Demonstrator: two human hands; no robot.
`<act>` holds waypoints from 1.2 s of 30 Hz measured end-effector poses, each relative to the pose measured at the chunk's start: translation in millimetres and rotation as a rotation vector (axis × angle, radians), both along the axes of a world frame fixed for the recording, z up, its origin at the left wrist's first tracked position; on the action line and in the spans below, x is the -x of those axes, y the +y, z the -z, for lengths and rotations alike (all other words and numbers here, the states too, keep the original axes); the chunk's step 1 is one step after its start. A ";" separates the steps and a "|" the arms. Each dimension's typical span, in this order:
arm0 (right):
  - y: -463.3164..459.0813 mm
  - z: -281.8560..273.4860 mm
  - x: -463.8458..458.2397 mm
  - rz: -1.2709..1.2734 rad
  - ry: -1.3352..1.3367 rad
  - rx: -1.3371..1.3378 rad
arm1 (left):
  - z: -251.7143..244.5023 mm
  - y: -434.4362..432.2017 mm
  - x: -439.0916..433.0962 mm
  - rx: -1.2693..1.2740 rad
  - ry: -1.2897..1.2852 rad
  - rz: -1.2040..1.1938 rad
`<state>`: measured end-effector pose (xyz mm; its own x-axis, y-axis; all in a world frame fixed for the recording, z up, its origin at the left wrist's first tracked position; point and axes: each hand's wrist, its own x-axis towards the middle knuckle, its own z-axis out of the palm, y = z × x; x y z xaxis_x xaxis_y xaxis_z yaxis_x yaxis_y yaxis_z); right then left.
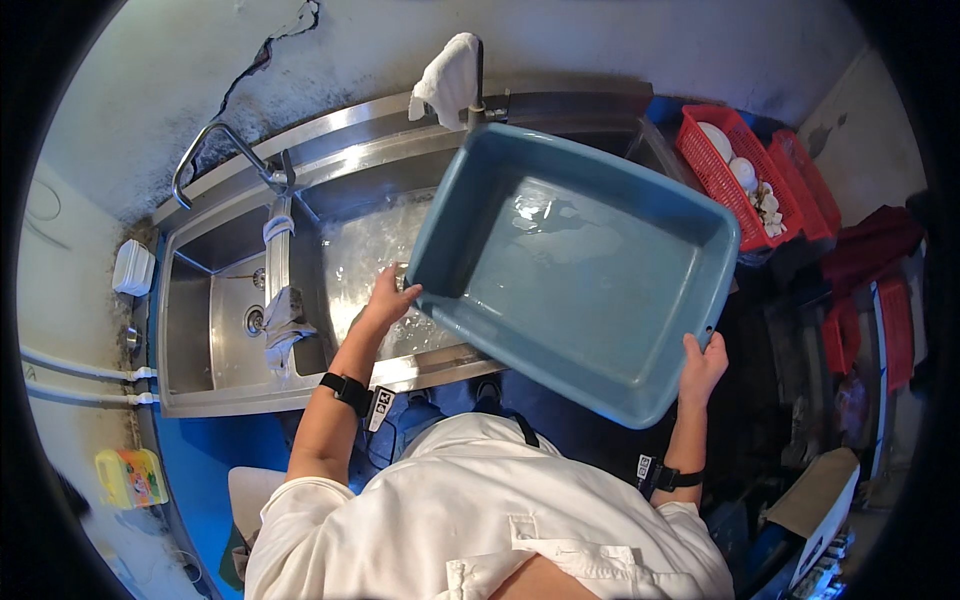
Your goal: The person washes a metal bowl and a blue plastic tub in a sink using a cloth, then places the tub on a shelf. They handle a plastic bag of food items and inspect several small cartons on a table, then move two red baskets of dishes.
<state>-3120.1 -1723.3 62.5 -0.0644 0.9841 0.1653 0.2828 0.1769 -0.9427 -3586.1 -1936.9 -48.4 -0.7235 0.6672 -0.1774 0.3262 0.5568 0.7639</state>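
Note:
A large blue-grey plastic tub [570, 277] is held up before me, partly over the steel sink and slanted across its right end. The inside looks wet, with a shiny patch on its bottom. My left hand [388, 298] grips the tub's left rim, thumb on top. On the opposite side, my right hand [703, 361] grips the rim near the lower right corner, just below a small hole. Beneath my left hand, the middle sink basin [360, 255] holds rippling, foamy water. The tub hides whatever lies under it.
A left basin [232, 322] has drains, with a grey cloth [286, 326] on the divider. Behind stand a curved faucet [225, 139] and a pipe draped with a white towel [448, 81]. Red baskets [739, 180], one holding white dishes, sit right. A yellow jug [131, 478] stands lower left.

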 end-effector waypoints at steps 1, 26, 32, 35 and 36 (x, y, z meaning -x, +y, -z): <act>2.5 9.1 -5.4 0.029 0.031 0.044 | 0.7 -5.3 1.8 0.093 -0.305 0.044; -190.4 -8.2 218.5 -0.571 -0.422 -0.287 | 220.1 -41.6 81.6 0.795 -0.143 1.428; -209.1 89.5 313.5 -0.794 -0.334 0.403 | 192.6 -77.3 110.2 1.012 0.190 1.336; -220.6 136.9 363.8 -0.692 -0.234 0.730 | 144.3 -66.5 130.8 0.792 -0.246 1.101; -226.2 146.1 377.3 -0.644 -0.131 0.863 | 121.9 -66.7 132.2 0.736 -0.327 0.981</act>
<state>-3497.4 -1949.5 -83.6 -0.5776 0.5400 -0.6122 0.4818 -0.3798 -0.7897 -3718.3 -2003.6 -170.3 0.1637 0.5641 -0.8093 0.6963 0.5150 0.4999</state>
